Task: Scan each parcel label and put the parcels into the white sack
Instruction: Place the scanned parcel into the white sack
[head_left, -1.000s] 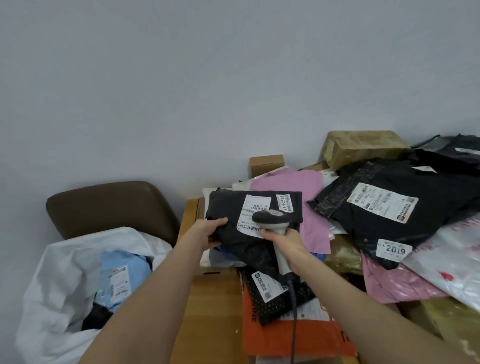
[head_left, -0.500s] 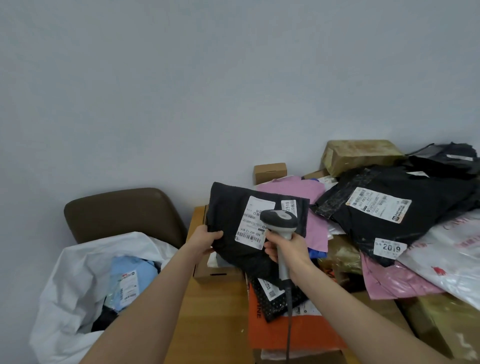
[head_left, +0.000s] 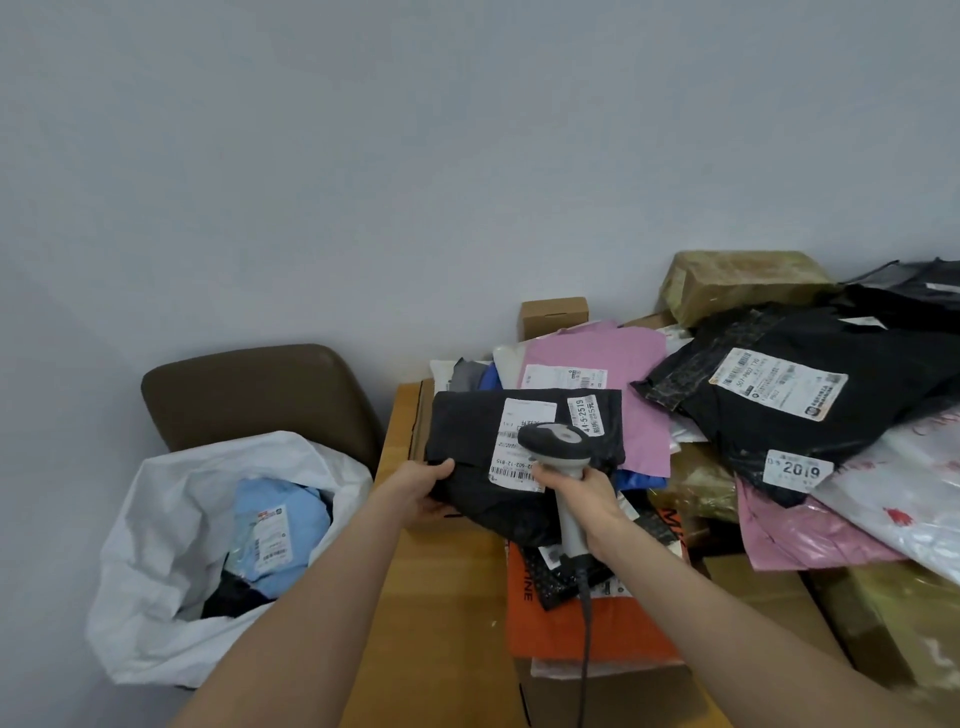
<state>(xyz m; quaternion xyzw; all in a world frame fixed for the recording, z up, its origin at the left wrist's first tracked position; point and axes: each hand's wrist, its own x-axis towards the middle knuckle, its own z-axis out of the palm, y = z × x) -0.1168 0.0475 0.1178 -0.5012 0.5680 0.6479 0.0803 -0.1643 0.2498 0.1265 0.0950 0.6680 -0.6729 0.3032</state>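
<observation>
Left hand (head_left: 422, 491) pinches a black plastic parcel's (head_left: 467, 431) 9 o'clock edge. Right hand (head_left: 587, 493) grips a grey handheld scanner (head_left: 558, 444), which kinda hides part of the white label (head_left: 506, 454).

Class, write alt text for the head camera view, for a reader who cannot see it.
A person's left hand grips a black parcel while the right hand holds a scanner over its white label. A white sack holding a blue parcel sits to the left, and a heap of parcels covers the table.

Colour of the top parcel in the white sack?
Light blue parcel with a white label; head view shows it.
</observation>
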